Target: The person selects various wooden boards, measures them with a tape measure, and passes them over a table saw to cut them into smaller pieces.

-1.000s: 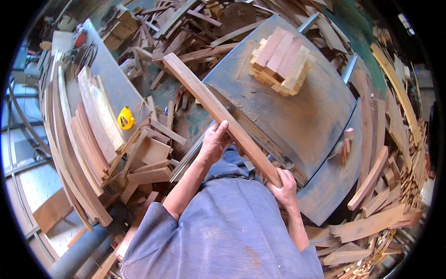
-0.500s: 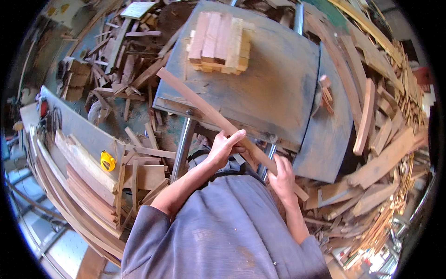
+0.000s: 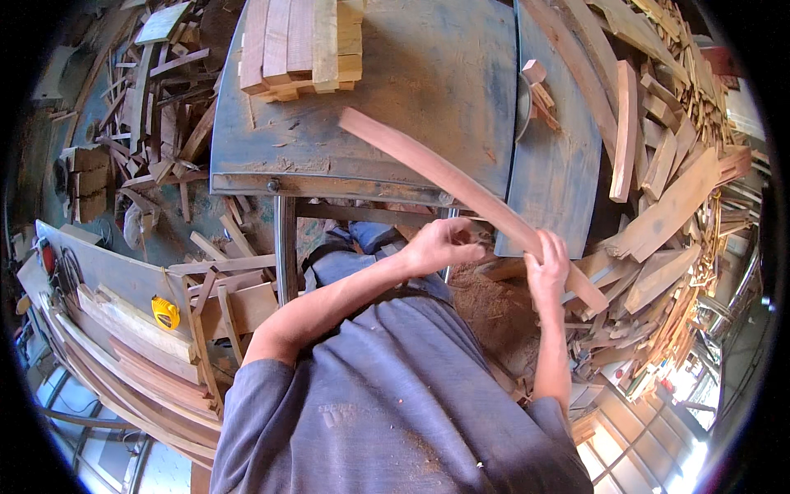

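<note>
A long reddish-brown wooden strip (image 3: pixel 461 188) slants from over the work table down to the lower right. My right hand (image 3: pixel 548 265) is closed round its lower part, and a short end sticks out past the hand. Just left of the strip, apart from it, is my left hand (image 3: pixel 445 247); its fingers are loosely curled, with a gap between thumb and forefinger and nothing visible in them. Both hands are in front of the table's near edge. On the dusty table (image 3: pixel 411 99) sits a stack of short wooden blocks (image 3: pixel 288 41), reddish ones on top of pale ones.
A curved metal edge (image 3: pixel 523 109) rises by the table's seam, with small offcuts (image 3: pixel 542 103) beside it. Planks (image 3: pixel 662 206) pile up on the right, scrap wood (image 3: pixel 160 107) at the far left. A yellow tape measure (image 3: pixel 165 313) rests near stacked boards (image 3: pixel 156 370) on the left.
My left hand has let go of the wooden strip. My right hand has moved right and up with it, and the strip has shifted right. The view has turned, so the table appears further up and left.
</note>
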`<state>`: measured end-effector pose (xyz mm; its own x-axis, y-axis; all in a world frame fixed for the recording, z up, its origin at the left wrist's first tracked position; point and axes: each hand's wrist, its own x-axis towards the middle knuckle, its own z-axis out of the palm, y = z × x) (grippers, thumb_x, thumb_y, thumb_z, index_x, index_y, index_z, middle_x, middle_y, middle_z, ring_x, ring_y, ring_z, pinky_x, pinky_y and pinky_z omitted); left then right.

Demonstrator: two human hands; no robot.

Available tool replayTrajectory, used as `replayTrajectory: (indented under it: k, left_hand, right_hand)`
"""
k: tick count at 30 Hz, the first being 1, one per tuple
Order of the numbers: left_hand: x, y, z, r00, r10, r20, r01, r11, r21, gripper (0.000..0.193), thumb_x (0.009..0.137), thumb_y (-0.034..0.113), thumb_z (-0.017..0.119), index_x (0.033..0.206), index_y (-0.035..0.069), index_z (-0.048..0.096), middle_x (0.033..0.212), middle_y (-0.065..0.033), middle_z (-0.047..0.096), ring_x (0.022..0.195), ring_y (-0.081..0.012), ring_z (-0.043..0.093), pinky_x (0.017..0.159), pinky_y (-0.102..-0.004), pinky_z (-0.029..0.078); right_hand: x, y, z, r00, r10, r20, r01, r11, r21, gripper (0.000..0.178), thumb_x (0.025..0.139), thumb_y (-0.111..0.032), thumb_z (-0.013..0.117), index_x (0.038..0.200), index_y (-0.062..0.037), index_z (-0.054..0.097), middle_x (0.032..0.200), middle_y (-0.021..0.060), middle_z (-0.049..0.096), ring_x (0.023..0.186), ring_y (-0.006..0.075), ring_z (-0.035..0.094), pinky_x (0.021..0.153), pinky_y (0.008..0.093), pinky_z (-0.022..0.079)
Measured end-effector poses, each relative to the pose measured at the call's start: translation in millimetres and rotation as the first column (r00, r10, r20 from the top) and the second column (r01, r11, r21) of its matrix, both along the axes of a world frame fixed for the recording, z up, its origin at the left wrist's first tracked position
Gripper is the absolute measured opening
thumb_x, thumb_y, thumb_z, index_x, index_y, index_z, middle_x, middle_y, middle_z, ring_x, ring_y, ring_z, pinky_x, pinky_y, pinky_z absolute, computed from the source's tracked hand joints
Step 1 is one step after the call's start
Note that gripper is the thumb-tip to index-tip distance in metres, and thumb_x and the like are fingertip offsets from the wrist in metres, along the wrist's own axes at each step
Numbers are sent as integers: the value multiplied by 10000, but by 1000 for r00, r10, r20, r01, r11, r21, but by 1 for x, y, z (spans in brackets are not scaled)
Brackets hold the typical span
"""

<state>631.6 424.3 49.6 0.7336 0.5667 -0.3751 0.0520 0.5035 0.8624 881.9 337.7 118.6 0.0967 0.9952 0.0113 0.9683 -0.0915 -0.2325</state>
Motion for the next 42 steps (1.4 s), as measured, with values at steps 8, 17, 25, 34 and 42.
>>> replayTrajectory:
  k: [8,17,25,34,42]
  left_hand:
    - [-25,26,-72,759,529,-380,209,355,911,262,781,131,678,1033,96,614,1145,-88,628,1115,-298,562,974,-458,410]
    - [-27,11,-86,681,540,-494,238,475,847,266,810,168,697,1047,75,620,1082,-91,641,1052,-305,577,955,-452,433]
    - [-29,-17,-67,818,464,-341,134,422,896,204,762,131,708,941,73,627,1058,-81,632,1017,-288,600,919,-444,475]
    - [-18,-12,-87,782,285,-554,384,478,790,555,719,337,793,1166,95,569,1266,-103,576,1234,-309,492,1063,-493,362]
    - [-31,-28,-95,752,272,-601,413,516,750,625,672,369,817,1185,93,590,1221,-81,595,1150,-283,520,998,-456,392]
  right_hand:
    - [90,19,-43,991,-43,-126,1,948,-318,540,742,13,753,1258,14,592,1260,183,604,1175,355,555,1014,425,451]
    - [126,50,-93,992,85,-91,-107,957,-268,572,703,77,732,1255,0,606,1238,158,614,1171,355,544,992,432,463]
    - [119,35,-112,968,166,-189,-217,930,-295,587,688,72,736,1255,-30,624,1229,162,624,1166,368,551,1018,446,451]
    - [100,27,-114,955,214,-207,-273,906,-325,538,712,75,718,1235,-22,631,1204,159,635,1172,374,560,1071,487,423]
    - [78,18,-112,942,242,-231,-308,899,-312,528,695,94,712,1207,-8,632,1190,145,636,1135,357,570,974,443,474]
